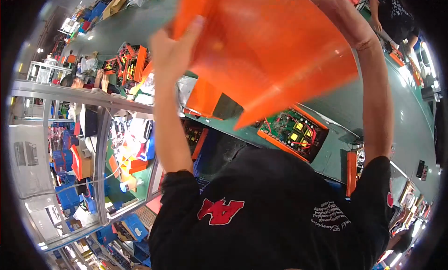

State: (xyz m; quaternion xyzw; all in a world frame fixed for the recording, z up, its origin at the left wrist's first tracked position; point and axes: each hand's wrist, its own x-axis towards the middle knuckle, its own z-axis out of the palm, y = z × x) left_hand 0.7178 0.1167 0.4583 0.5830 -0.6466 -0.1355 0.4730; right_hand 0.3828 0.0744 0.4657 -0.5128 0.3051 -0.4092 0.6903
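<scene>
I hold a large orange plastic bin (270, 51) raised and tilted in front of me, filling the upper middle of the view. My left hand (175, 48) grips its left edge with the thumb over the rim. At the bin's upper right side, my right hand (343, 16) clasps the wall. Both forearms rise from my black shirt (270, 209) at the bottom. What is inside the bin is hidden.
Below the bin an orange tray holds a green circuit board (294, 132) with yellow parts, on a green work surface (345, 107). More orange trays (133, 60) stand at upper left. A metal rack (100, 144) and blue bins (70, 195) fill the left. Another person (394, 16) stands at upper right.
</scene>
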